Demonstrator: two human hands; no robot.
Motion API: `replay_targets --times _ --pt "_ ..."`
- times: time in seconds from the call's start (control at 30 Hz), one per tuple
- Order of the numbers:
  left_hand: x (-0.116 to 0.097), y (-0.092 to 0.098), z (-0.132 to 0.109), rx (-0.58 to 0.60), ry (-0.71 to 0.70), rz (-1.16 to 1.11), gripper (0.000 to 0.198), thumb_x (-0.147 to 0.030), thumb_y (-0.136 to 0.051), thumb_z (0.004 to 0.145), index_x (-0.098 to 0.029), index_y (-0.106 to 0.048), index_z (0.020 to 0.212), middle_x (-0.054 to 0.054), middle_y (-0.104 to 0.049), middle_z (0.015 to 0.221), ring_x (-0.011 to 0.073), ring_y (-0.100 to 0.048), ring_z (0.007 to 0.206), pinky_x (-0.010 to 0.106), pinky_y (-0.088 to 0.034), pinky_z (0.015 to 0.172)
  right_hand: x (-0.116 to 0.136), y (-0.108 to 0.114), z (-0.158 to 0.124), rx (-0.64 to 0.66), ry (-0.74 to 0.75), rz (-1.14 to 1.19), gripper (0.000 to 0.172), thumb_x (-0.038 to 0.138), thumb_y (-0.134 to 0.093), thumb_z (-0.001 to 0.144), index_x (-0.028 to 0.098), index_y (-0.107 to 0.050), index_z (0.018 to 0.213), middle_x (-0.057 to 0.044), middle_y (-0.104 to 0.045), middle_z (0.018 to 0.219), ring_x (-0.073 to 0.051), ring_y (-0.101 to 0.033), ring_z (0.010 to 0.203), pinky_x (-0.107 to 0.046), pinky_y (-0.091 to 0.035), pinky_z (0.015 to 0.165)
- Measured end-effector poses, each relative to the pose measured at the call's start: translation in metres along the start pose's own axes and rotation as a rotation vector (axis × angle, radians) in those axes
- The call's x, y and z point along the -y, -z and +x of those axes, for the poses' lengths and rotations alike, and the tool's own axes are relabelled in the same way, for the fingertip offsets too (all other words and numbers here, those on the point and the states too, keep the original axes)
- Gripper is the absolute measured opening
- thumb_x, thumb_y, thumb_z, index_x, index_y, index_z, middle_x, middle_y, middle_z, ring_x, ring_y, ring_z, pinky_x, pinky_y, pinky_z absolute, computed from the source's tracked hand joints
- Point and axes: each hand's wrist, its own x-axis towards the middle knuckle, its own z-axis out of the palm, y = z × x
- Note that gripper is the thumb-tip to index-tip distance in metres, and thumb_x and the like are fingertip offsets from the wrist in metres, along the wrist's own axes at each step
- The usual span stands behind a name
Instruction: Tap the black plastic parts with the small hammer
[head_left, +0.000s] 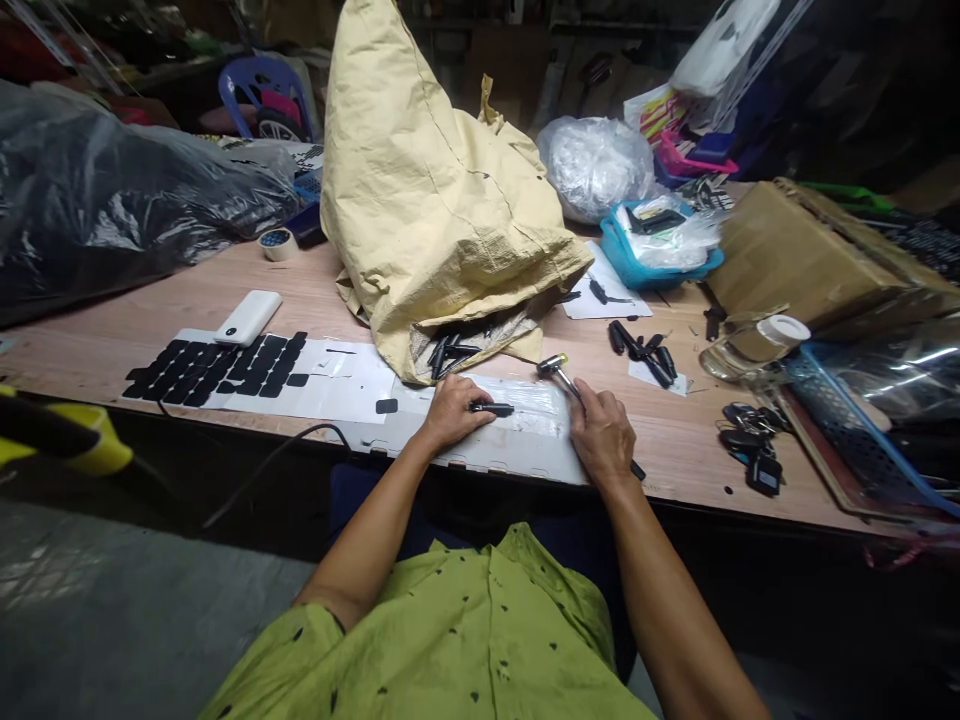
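Note:
My left hand (pixel 453 412) grips one end of a slim black plastic piece (pixel 495 408) over a pale board (pixel 525 440) at the table's front edge. A small hammer (pixel 553 366) with a yellowish tip is held in my right hand (pixel 603 436), its head raised just right of the piece and its dark handle end poking out below the palm. Behind both hands a big tan sack (pixel 450 200) lies with its mouth facing me, and several similar black pieces (pixel 454 350) show inside it.
Rows of flat black pieces (pixel 217 370) lie on white paper at left, beside a white power bank (pixel 249 318). Loose black parts (pixel 645 350), a lidded bottle (pixel 754 345), keys (pixel 754 445) and a blue basket (pixel 862 430) stand at right. A cardboard box (pixel 810 250) sits behind.

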Motion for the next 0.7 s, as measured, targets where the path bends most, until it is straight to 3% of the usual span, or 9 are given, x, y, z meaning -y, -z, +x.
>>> replay_targets --times 0.17,0.33,0.5,0.7 --pt "-0.004 0.001 -0.001 0.012 0.013 0.008 0.015 -0.029 -0.076 0.078 -0.026 -0.078 0.093 0.003 -0.070 0.093 0.0259 -0.056 0.102 0.041 -0.044 0.096 0.019 0.025 -0.019 -0.079 -0.030 0.313 0.041 0.027 -0.042 0.100 0.023 -0.064 0.134 -0.009 -0.069 0.105 -0.022 -0.064 0.096 -0.033 -0.050 0.082" --pt "-0.005 0.001 -0.002 0.005 0.006 0.031 0.017 -0.030 -0.075 0.078 -0.027 -0.077 0.095 0.003 -0.071 0.095 0.0262 -0.055 0.104 0.041 -0.043 0.097 0.047 0.043 -0.050 0.086 0.042 0.609 0.040 0.032 -0.044 0.101 0.025 -0.062 0.136 -0.008 -0.071 0.122 -0.021 -0.066 0.112 -0.034 -0.054 0.093" --pt "-0.002 -0.001 0.000 0.017 -0.004 0.047 0.017 -0.034 -0.074 0.081 -0.028 -0.077 0.097 0.003 -0.071 0.096 0.0253 -0.055 0.103 0.040 -0.043 0.094 0.057 0.040 -0.063 0.214 0.072 0.695 0.041 0.030 -0.045 0.101 0.026 -0.063 0.137 -0.008 -0.072 0.122 -0.020 -0.068 0.111 -0.034 -0.056 0.094" --pt "0.003 -0.003 0.001 0.024 -0.026 0.037 0.018 -0.037 -0.074 0.084 -0.028 -0.078 0.100 0.003 -0.070 0.095 0.0244 -0.054 0.100 0.039 -0.041 0.094 0.061 0.037 -0.063 0.204 0.077 0.701 0.042 0.028 -0.044 0.101 0.027 -0.061 0.140 -0.008 -0.071 0.124 -0.021 -0.067 0.114 -0.034 -0.056 0.095"
